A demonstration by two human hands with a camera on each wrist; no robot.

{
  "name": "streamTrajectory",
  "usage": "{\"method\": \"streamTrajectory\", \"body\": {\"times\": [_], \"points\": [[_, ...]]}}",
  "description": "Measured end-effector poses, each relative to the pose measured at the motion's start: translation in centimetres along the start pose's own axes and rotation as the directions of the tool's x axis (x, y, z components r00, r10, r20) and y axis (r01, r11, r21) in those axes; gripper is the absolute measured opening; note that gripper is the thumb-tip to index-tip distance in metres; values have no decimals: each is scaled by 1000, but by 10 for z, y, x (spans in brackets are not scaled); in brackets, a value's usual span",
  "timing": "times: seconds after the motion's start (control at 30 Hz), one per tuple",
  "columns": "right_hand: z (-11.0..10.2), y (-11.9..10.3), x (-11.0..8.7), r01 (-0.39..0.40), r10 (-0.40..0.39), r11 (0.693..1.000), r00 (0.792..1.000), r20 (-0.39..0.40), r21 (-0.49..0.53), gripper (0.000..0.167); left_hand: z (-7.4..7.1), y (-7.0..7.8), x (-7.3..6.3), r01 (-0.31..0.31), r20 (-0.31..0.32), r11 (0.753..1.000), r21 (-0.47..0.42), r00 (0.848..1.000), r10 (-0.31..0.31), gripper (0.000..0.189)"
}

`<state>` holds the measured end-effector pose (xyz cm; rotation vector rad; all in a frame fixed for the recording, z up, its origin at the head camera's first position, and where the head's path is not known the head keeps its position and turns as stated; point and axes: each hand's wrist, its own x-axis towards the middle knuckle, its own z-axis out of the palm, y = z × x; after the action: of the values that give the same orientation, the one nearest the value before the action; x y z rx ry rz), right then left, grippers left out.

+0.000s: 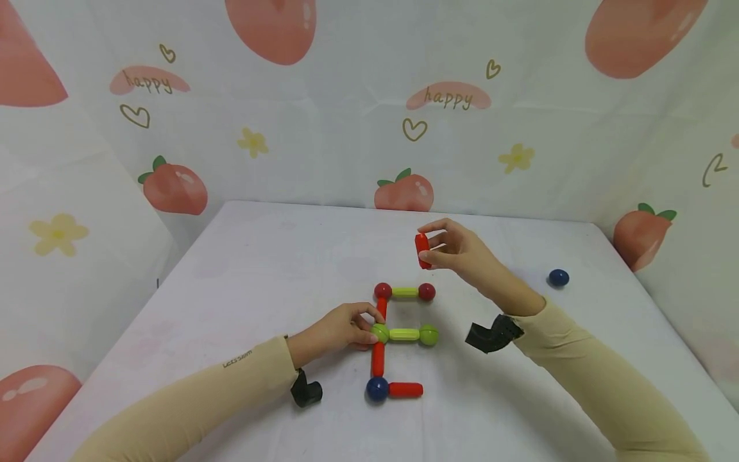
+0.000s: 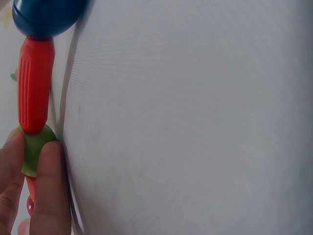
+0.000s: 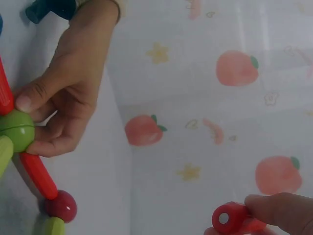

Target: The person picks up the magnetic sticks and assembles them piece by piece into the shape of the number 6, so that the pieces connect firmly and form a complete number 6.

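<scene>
"How far along was the figure when you looked?"

"Most of it lay flat on the table (image 1: 260, 256). A red spine ran from a dark-red ball (image 1: 382, 290) down through a green ball (image 1: 379, 333) to a blue ball (image 1: 376, 389). The top arm was a green stick (image 1: 405, 292) ending in another dark-red ball (image 1: 426, 292); the middle arm was a green stick (image 1: 404, 334) with a green ball (image 1: 428, 334) on its end. The bottom arm, a red stick (image 1: 405, 389), had no ball on it, I judged that was what was left."

"And the hands?"

"The left hand (image 1: 337, 328) pinched the green ball on the spine between thumb and curled fingers, steadying it. The right hand (image 1: 458, 251) was raised above the far side of the figure, fingertips nipped around a loose red stick (image 1: 423, 250), clear of the table."

"Any spare pieces?"

"One blue ball (image 1: 558, 277) sat alone, well to the right, near the table's right edge."

"Room to move?"

"Plenty. Bare tabletop all around the figure; the backdrop (image 1: 346, 128) stood well behind it."
</scene>
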<state>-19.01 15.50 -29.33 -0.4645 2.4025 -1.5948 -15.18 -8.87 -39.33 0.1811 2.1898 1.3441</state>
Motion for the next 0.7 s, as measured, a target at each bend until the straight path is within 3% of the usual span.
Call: {"method": "streamTrajectory", "body": {"times": [0.37,0.7], "points": [[11,27,-30,-72,73,997,996,42,-16,39,0,-1,0,-2,0,1000,-5,1000,2,28],[9,46,-54,-136,138,990,988,64,-25,39,1,1,-1,6,-1,1000,-6,1000,-6,27]]}}
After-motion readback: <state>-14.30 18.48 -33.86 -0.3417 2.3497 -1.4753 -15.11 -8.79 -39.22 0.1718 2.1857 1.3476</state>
